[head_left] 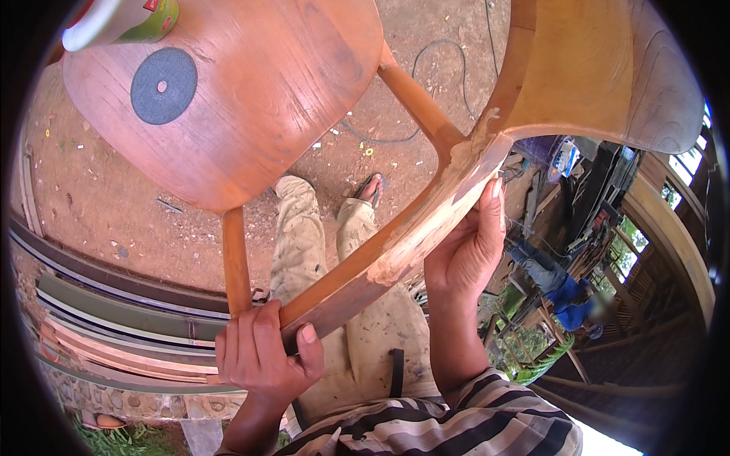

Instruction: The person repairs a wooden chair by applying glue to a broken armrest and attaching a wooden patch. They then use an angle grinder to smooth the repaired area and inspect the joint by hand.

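Observation:
An orange-brown wooden armchair stands before me, its seat (281, 99) at the upper left and its broad curved backrest (578, 68) at the upper right. The armrest (350, 290) slants between them, with pale, bare-looking patches along its side and at the joint. My left hand (266, 353) is wrapped round the armrest's front end, above a post (236, 258). My right hand (468, 247) is closed at the pale stretch near the backrest, thumb up against the edge. Its fingertips are hidden, so anything they hold does not show.
On the seat lie a dark round disc (163, 85) with a centre hole and a white-and-green container (125, 23). A cable (462, 64) loops over the dirt floor. Long boards (129, 311) lie at left. A person in blue (566, 300) is farther off at right.

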`<state>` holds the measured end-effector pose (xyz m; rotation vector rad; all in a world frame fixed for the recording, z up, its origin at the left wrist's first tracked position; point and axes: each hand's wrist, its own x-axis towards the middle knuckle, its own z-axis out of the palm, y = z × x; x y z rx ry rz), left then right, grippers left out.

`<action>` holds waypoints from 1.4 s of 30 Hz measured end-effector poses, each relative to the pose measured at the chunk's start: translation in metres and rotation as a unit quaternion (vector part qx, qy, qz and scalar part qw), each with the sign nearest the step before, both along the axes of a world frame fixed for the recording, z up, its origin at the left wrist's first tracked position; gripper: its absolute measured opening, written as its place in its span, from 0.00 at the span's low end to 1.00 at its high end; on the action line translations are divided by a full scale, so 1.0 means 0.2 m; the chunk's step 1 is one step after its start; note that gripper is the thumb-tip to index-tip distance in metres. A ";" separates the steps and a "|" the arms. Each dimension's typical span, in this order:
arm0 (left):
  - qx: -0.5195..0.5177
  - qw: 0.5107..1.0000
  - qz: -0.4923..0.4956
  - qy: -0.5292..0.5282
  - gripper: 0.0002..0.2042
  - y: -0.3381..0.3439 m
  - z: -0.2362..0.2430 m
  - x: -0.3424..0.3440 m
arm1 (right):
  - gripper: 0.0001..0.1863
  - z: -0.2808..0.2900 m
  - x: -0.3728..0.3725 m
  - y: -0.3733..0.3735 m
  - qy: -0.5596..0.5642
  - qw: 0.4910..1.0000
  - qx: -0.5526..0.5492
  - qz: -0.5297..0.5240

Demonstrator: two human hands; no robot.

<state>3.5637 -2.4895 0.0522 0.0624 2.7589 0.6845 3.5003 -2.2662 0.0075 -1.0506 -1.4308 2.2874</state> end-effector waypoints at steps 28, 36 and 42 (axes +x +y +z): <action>-0.004 1.000 0.006 0.013 0.21 0.00 -0.01 0.02 | 0.13 -0.12 0.06 0.17 0.024 0.988 0.129 0.076; -0.018 0.999 0.008 0.039 0.21 0.00 -0.04 0.02 | 0.13 -0.12 0.04 0.16 0.017 0.989 0.136 0.058; -0.022 0.999 0.007 0.038 0.22 -0.01 -0.04 0.03 | 0.11 -0.13 0.04 0.19 0.026 0.986 0.141 0.080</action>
